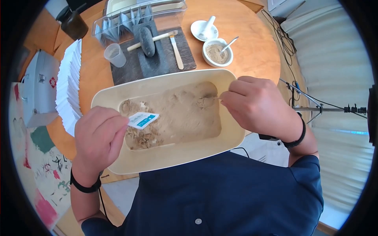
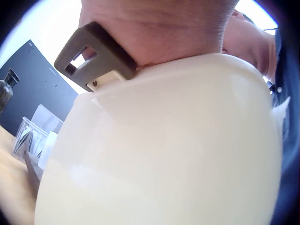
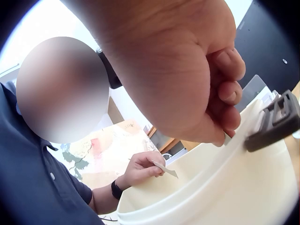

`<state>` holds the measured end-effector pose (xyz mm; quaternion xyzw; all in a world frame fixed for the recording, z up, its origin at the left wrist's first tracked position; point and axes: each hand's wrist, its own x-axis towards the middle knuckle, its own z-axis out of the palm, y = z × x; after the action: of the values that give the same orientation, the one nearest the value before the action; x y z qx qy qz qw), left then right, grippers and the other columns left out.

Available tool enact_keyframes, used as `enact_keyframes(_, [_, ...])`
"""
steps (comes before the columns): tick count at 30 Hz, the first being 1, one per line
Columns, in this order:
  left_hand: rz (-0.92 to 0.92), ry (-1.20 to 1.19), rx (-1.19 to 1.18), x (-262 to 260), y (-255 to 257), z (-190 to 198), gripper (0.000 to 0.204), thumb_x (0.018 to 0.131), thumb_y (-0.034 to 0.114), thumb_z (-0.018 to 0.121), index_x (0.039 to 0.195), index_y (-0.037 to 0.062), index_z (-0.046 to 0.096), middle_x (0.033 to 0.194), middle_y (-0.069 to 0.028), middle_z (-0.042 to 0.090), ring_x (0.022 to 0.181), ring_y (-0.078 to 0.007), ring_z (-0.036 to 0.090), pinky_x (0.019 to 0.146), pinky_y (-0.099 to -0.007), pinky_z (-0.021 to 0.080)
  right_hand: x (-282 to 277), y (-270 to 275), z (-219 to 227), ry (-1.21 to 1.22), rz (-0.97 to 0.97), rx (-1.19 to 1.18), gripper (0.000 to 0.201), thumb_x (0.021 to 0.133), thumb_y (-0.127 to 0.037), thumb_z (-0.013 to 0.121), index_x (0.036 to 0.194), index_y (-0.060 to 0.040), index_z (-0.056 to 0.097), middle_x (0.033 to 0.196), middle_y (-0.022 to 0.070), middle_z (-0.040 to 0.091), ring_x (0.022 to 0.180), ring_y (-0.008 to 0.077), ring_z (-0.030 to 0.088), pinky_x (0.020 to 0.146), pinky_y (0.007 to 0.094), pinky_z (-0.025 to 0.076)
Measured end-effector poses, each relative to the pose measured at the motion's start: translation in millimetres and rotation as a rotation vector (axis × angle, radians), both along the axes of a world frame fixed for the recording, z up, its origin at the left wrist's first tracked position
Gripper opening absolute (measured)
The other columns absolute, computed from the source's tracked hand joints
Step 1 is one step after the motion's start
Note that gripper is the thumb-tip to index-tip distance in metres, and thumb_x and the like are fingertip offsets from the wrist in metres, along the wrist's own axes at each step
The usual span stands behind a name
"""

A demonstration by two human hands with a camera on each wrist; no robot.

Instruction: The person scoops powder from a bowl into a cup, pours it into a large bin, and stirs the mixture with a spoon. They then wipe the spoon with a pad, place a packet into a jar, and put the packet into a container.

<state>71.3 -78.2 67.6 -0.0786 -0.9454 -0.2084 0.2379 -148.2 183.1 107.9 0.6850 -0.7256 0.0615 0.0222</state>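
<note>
A cream plastic bin holds a layer of fine tan sand, with coarser brown crumbs at its left side. Over that side the left hand pinches a small white and teal packet between thumb and fingers; the packet shows edge-on in the right wrist view. Above the bin's right end, the right hand has its fingers curled, pinching the end of something thin whose far part lies at disturbed sand. What it is, I cannot tell. The left wrist view shows mostly the bin's outer wall.
Behind the bin are a dark board with a stone roller and brush, a plastic cup, a clear box, a bowl with powder and spoon, and a small dish. Folded white paper stands left.
</note>
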Motion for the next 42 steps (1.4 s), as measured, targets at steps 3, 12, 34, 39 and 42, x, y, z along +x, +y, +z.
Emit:
enact_keyframes(3, [0.007,-0.002,0.000,2.2,-0.3,-0.7,0.020,0.067,-0.004,0.075,0.085,0.0016,0.066,0.079,-0.0100,0.063,0.067,-0.0277,0.060,0.057,-0.0364,0.046,7.1,2.0,18.0,0.042,0.010,-0.099,0.009,0.067,-0.005,0.067,0.072,-0.0058,0.061,0.065,0.0035,0.048,0.059,0.0197,0.055,0.045,0.0332,0.043])
enact_keyframes(12, [0.007,0.009,0.011,1.6,-0.1,-1.6,0.020,0.067,-0.004,0.075,0.084,0.0021,0.066,0.079,-0.0097,0.063,0.067,-0.0270,0.060,0.057,-0.0358,0.046,5.1,-3.7,-8.8,0.106,0.102,-0.076,0.016,0.065,-0.009,0.066,0.080,-0.0033,0.063,0.069,0.0026,0.050,0.065,0.0179,0.057,0.045,0.0314,0.045])
enact_keyframes(34, [0.040,-0.007,0.019,1.0,2.0,-1.4,0.020,0.067,-0.005,0.076,0.084,0.0010,0.066,0.077,-0.0104,0.062,0.065,-0.0268,0.059,0.056,-0.0358,0.044,2.5,12.3,5.9,0.203,0.157,-0.040,0.025,0.062,-0.003,0.072,0.087,0.0000,0.070,0.067,-0.0001,0.046,0.054,0.0133,0.046,0.039,0.0288,0.033])
enact_keyframes(39, [0.050,-0.006,0.026,1.0,2.5,-1.2,0.020,0.067,-0.006,0.075,0.084,0.0009,0.066,0.077,-0.0106,0.062,0.065,-0.0268,0.059,0.055,-0.0357,0.044,10.0,22.1,14.8,0.072,0.168,0.045,0.022,0.064,-0.010,0.065,0.084,0.0004,0.065,0.071,0.0029,0.050,0.063,0.0149,0.053,0.043,0.0289,0.040])
enact_keyframes(42, [0.049,-0.008,0.022,0.2,2.5,-1.7,0.021,0.067,-0.006,0.075,0.084,0.0009,0.066,0.077,-0.0107,0.062,0.065,-0.0268,0.059,0.055,-0.0355,0.044,14.2,26.6,23.0,0.030,0.184,0.053,0.023,0.064,-0.009,0.065,0.085,0.0009,0.066,0.071,0.0026,0.049,0.063,0.0148,0.053,0.042,0.0286,0.039])
